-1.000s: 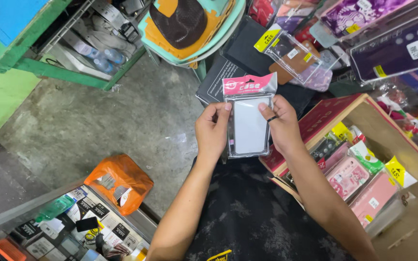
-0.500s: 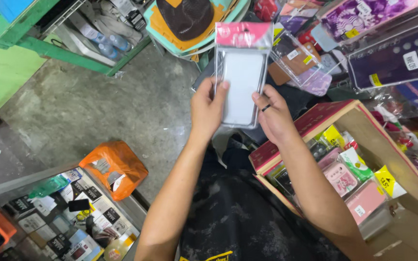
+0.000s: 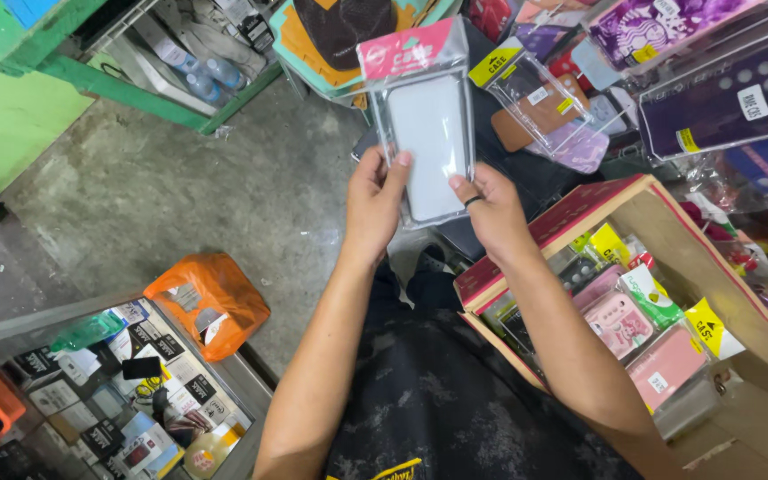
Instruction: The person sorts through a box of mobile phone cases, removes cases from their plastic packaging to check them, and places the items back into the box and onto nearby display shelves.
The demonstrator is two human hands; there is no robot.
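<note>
i see both hands gripping a clear phone case packet (image 3: 426,124) raised at twelve o'clock: left hand (image 3: 375,206) on its left edge, right hand (image 3: 491,212) on the bottom right. it's out of the cardboard box (image 3: 668,231) at three o'clock; many packets remain inside.

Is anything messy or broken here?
Nothing looks broken. Both hands, left hand and right hand, hold a clear packet upright. An orange plastic bag lies crumpled on the concrete floor, which looks a bit out of place.
</note>
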